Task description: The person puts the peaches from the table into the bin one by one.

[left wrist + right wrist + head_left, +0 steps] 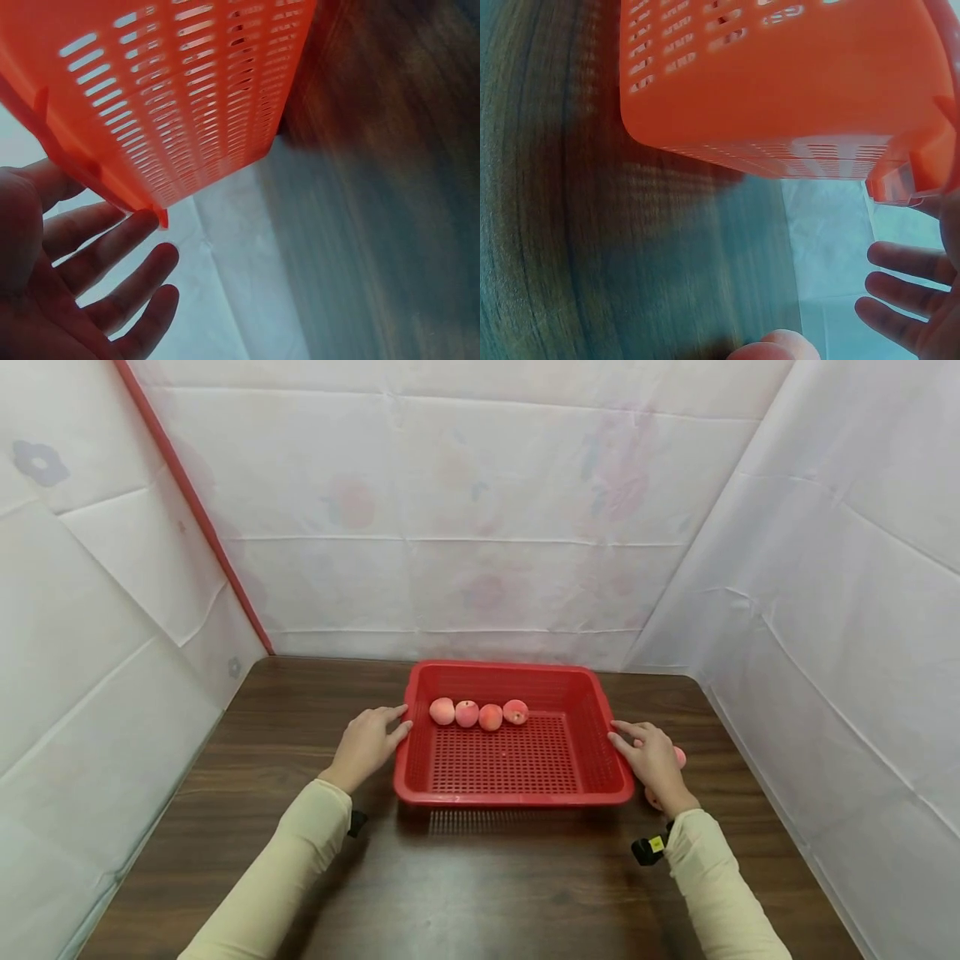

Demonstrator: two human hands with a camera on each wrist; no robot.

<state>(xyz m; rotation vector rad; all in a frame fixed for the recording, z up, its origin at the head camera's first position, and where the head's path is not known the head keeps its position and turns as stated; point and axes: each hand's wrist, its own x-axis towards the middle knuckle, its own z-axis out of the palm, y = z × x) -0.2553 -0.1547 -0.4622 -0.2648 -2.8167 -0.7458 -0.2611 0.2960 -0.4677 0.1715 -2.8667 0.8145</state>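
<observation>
Currently, a red basket [512,799] is gripped at opposite rims by the left hand [365,747] and right hand [654,762], toward the table's [247,768] far side; four peaches [467,714] are contained inside.

four peaches [491,717] in the basket [517,799], other peaches [680,757] right of it

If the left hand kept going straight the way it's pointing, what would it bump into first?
The red basket, at its left rim; the fingertips of the left hand appear to touch it, though exact contact is hard to judge.
</observation>
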